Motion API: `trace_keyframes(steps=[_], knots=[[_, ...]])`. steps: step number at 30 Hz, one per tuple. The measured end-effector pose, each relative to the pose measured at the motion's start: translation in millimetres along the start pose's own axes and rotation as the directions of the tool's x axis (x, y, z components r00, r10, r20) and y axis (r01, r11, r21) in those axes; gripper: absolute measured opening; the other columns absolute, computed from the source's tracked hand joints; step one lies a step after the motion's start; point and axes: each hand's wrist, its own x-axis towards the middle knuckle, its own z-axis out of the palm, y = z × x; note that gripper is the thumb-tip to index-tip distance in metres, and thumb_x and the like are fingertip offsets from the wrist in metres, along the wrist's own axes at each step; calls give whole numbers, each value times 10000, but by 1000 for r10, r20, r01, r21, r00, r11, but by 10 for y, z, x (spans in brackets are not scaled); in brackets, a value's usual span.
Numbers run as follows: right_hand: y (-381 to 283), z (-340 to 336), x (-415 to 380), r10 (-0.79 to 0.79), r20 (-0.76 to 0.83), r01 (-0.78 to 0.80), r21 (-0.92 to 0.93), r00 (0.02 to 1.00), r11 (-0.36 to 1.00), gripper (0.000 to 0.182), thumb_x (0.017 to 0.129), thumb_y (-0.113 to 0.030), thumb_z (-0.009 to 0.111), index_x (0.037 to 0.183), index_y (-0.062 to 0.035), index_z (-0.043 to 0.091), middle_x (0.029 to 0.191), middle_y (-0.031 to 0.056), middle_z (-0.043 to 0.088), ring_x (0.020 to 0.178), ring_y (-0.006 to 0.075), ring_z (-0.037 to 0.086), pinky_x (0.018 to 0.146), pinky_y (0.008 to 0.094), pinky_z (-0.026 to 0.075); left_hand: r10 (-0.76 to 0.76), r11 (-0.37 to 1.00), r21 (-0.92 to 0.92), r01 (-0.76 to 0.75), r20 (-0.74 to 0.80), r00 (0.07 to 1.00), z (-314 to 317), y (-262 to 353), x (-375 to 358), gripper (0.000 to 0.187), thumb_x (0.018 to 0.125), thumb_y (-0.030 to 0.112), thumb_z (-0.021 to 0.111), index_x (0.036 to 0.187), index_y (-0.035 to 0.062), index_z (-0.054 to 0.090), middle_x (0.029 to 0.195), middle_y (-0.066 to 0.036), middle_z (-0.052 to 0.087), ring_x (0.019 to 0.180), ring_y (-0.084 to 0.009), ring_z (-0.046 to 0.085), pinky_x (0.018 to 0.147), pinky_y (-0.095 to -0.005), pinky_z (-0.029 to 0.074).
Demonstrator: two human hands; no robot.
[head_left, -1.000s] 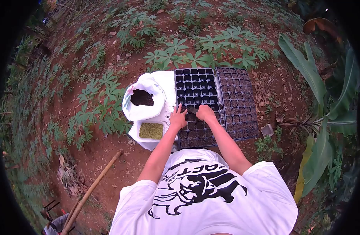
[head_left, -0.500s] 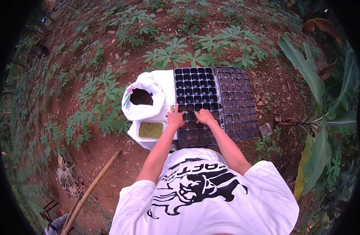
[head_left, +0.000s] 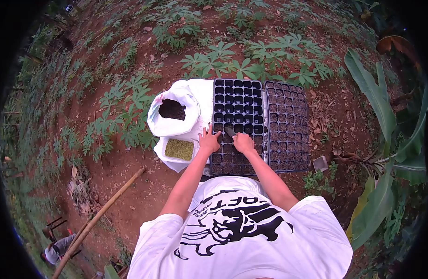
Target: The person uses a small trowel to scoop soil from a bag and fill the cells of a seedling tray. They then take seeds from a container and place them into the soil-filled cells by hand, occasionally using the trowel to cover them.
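My left hand (head_left: 208,141) rests flat with fingers apart on the left edge of a black seedling tray (head_left: 237,100). My right hand (head_left: 244,142) is closed around a small dark scoop (head_left: 230,131) whose tip points at the row where soil-filled cells meet empty ones. The near rows of this tray hold dark soil and the far rows are empty. A second tray (head_left: 288,125), filled with soil, lies against its right side.
A white sack of dark soil (head_left: 172,111) and a white tub of green seeds (head_left: 179,149) sit left of the trays. A wooden pole (head_left: 97,218) lies on the red earth. Another person (head_left: 53,253) crouches at bottom left. Leafy plants surround the spot.
My right hand has drawn back slightly and the scoop shows again between my hands, after being pressed down on the cells. The left hand stays on the tray edge. The view shifted a little.
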Motion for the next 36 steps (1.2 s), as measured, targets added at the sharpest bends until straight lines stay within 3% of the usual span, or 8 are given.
trace_keyframes(steps=[5, 10, 15, 21, 22, 26, 29, 36], knots=[[-9, 9, -40, -15, 45, 15, 3, 999, 1000, 339, 965, -352, 562, 1049, -68, 728, 982, 247, 712, 964, 433, 683, 868, 522, 543, -76, 970, -242, 30, -183, 980, 147, -108, -172, 597, 784, 229, 703, 1370, 287, 604, 1642, -140, 189, 1473, -397, 240, 1157, -551, 300], [37, -215, -144, -32, 68, 32, 10, 997, 999, 349, 972, -356, 557, 1084, -62, 710, 960, 250, 712, 939, 437, 683, 844, 515, 541, -306, 749, -652, -118, -498, 811, 90, -329, -837, 272, 826, 119, 687, 1095, 106, 723, 1392, -180, 491, 1279, -401, 470, 1085, -463, 390], [-110, -449, -122, -182, 90, 157, 238, 979, 959, 327, 963, -331, 591, 1133, -60, 654, 945, 221, 723, 905, 387, 703, 796, 477, 534, -680, 457, -889, -30, -371, 632, -293, -839, -1349, 112, 842, 114, 704, 822, 5, 686, 1132, -151, 624, 1081, -268, 604, 879, -419, 505], [-1246, -380, 349, -344, 8, 339, 141, 939, 930, 331, 953, -310, 597, 1119, -26, 637, 934, 228, 712, 894, 407, 693, 789, 497, 531, -692, 556, -831, -19, -476, 543, -773, -1738, -1092, 298, 833, 188, 740, 1053, 38, 608, 1253, -130, 519, 1085, -278, 567, 874, -412, 503], [-1515, -337, 454, -351, 32, 348, 80, 936, 934, 328, 960, -305, 585, 1091, -8, 634, 928, 232, 706, 888, 413, 690, 787, 502, 533, -660, 583, -812, 34, -448, 603, -785, -1895, -954, 558, 825, 254, 770, 1285, 63, 518, 1337, -160, 448, 1175, -328, 531, 968, -433, 467], [-2235, 174, 1025, -365, 97, 376, -156, 926, 913, 299, 972, -283, 565, 1014, 11, 604, 947, 234, 680, 844, 417, 689, 765, 525, 544, -690, 447, -892, 71, -293, 661, -931, -1989, -513, 858, 835, 330, 780, 1502, 50, 317, 1416, -230, 405, 1327, -407, 437, 1094, -464, 384], [-2542, 516, 1336, -340, -5, 330, -228, 941, 916, 271, 957, -263, 582, 1067, -15, 585, 956, 220, 679, 784, 417, 689, 709, 517, 551, -611, 453, -891, -37, -340, 715, -851, -2086, -392, 817, 786, 24, 707, 1505, 59, 319, 1436, -262, 420, 1343, -421, 431, 1131, -458, 348], [-2692, 931, 1496, -397, 8, 383, -284, 918, 879, 191, 910, -208, 603, 917, -21, 636, 794, 228, 680, 716, 425, 680, 660, 513, 549, -458, 342, -922, -180, -331, 825, -1014, -2218, -472, 900, 693, -118, 601, 1523, 60, 303, 1388, -216, 447, 1326, -401, 443, 1127, -443, 348]])
